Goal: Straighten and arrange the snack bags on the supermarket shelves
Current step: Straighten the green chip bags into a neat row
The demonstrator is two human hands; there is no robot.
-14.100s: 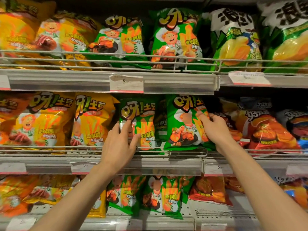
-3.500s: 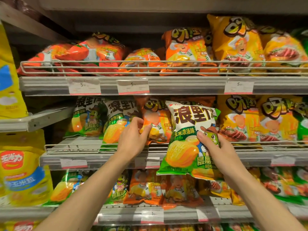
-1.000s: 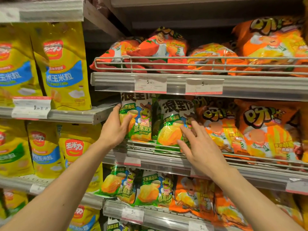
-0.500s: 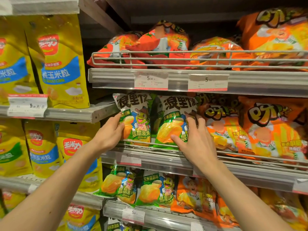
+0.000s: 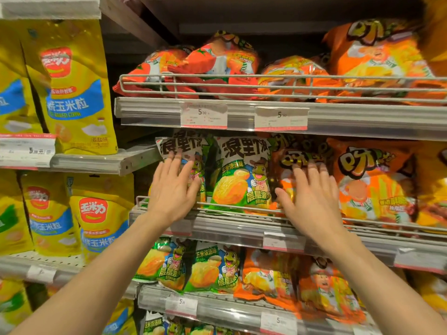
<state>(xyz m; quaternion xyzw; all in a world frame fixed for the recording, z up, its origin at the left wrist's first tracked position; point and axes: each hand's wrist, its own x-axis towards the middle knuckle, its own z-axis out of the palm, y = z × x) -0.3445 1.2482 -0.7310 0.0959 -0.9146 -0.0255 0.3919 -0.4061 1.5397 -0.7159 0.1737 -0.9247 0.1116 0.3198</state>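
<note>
Two green-and-white snack bags stand upright side by side on the middle shelf (image 5: 232,222). My left hand (image 5: 173,189) lies flat, fingers spread, on the front of the left green bag (image 5: 186,147). The right green bag (image 5: 242,175) stands untouched between my hands. My right hand (image 5: 312,199) is open with fingers spread against the orange snack bag (image 5: 290,158) beside it. Neither hand grips anything. Another orange bag (image 5: 372,182) stands further right.
A wire rail (image 5: 242,209) runs along the middle shelf's front. The upper shelf (image 5: 362,117) holds red and orange bags behind its own rail. Green and orange bags fill the lower shelf (image 5: 217,308). Tall yellow corn bags (image 5: 77,93) fill the neighbouring unit at left.
My left hand let go of the left green bag's edge and moved flat onto its front. My right hand left the right green bag and shifted right onto the orange bag.
</note>
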